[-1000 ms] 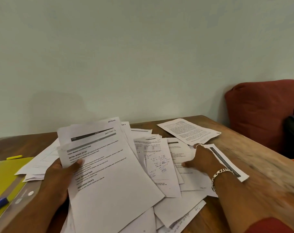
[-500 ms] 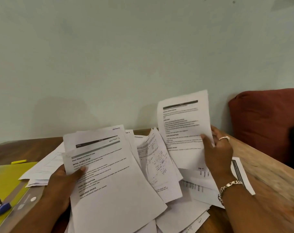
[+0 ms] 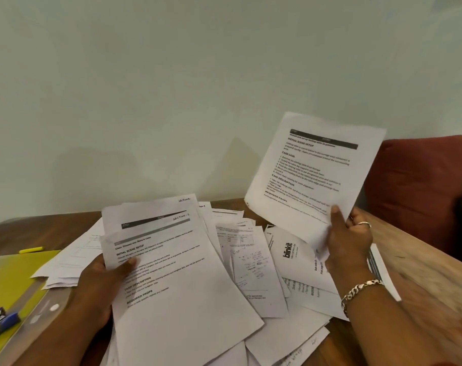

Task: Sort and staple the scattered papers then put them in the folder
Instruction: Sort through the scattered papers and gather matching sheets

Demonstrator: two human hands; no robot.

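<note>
Paper throughout, light and limp: left hand (image 3: 100, 283) pinches a fanned stack (image 3: 171, 273) at its left edge, thumb on top; loose sheets (image 3: 253, 262) cover the table (image 3: 422, 273) beyond; right hand (image 3: 347, 239) pinches a lifted sheet (image 3: 314, 167) by its lower corner, best supported lest it flop or crease.

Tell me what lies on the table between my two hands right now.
In the head view, loose overlapping sheets cover the table between the left hand and the right hand, including one printed "blinkit".
</note>
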